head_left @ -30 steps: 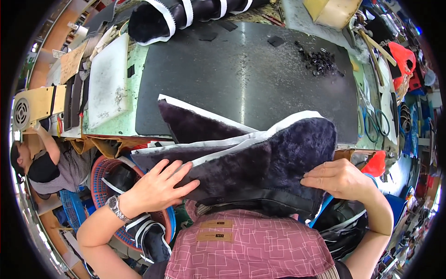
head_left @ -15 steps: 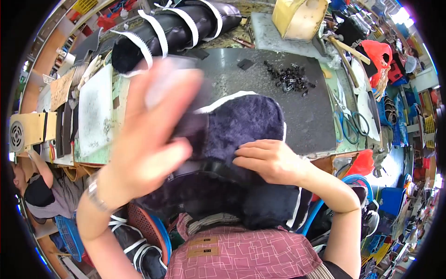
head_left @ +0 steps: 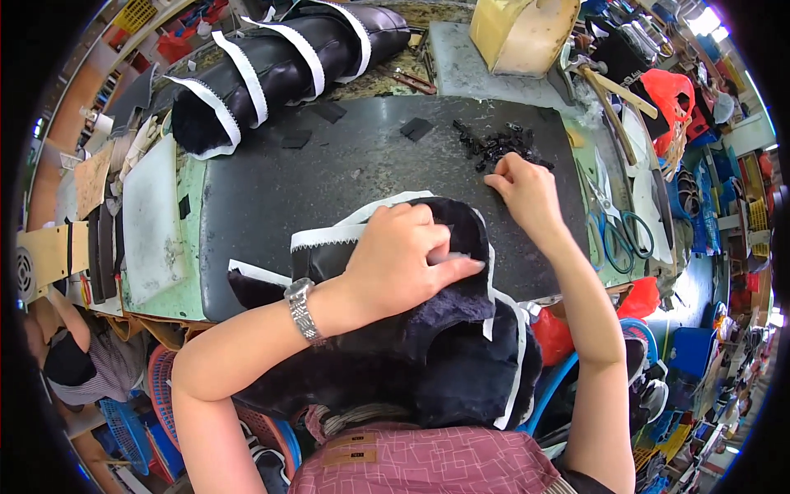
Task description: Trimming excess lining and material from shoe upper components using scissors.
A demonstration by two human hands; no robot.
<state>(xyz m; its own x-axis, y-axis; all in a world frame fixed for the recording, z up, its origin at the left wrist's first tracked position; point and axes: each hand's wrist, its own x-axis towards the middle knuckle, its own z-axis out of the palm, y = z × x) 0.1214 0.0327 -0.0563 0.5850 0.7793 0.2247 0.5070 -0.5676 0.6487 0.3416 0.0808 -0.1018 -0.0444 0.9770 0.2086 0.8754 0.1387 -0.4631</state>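
A dark, fur-lined boot upper (head_left: 457, 309) with white zigzag-edged strips lies over my lap and the table's front edge. Curled over its upper part is my left hand (head_left: 399, 259), closed on the material with the thumb stretched to the right. What lies under those fingers is partly hidden. My right hand (head_left: 527, 193) is at the near side of a heap of small black shiny pieces (head_left: 494, 142), thumb and fingertips pinched together. Whether a piece is between them is too small to tell.
A black work mat (head_left: 255, 206) covers the bench, with black square scraps (head_left: 415, 128) on it. Rolled black boot uppers (head_left: 288, 70) lie at the back left. Blue-handled scissors (head_left: 613, 222), a hammer (head_left: 605, 90) and a yellowish block (head_left: 527, 37) stand or lie right and behind.
My left hand came down from the raised front left onto the boot upper. My right hand left the fur and reached to the black heap. The upper now lies folded differently, its white strips showing.
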